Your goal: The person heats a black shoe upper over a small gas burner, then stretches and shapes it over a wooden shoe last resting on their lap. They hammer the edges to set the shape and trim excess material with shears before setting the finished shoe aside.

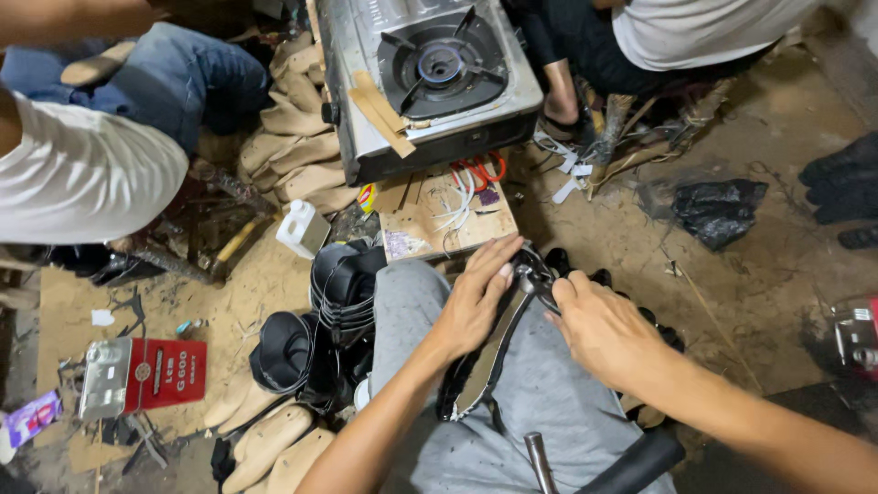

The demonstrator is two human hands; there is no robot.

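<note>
Resting on the person's lap, over grey trousers (pixel 549 393), a black shoe upper (pixel 489 361) lies sole side up with its pale insole showing, toe end pointing away from the body. The left hand (pixel 476 297) lies flat along the left edge of the shoe upper, fingers (pixel 498 261) extended and held close together, pressing the material near the toe; the thumb lies against the edge of the upper. The right hand (pixel 604 329) is curled into a fist around the handles of a metal pincer tool (pixel 535 279), whose head meets the toe of the shoe upper just beside the left fingertips. Whether the tool's head is biting the material cannot be told. A metal post (pixel 540 462) rises at the lower edge between the knees. Just left of the lap stands a stack of black shoe uppers (pixel 343 279), with pale wooden shoe lasts (pixel 270 439) lying on the floor below it and a red box (pixel 165 373) further left. Beyond the hands sits a small wooden board (pixel 444 220) carrying red-handled scissors (pixel 480 169) and white strips. A white plastic bottle (pixel 302 227) stands to its left. Farther off is a single-burner gas stove (pixel 439 73), with more lasts heaped beside it. Other people sit at upper left and upper right.
</note>
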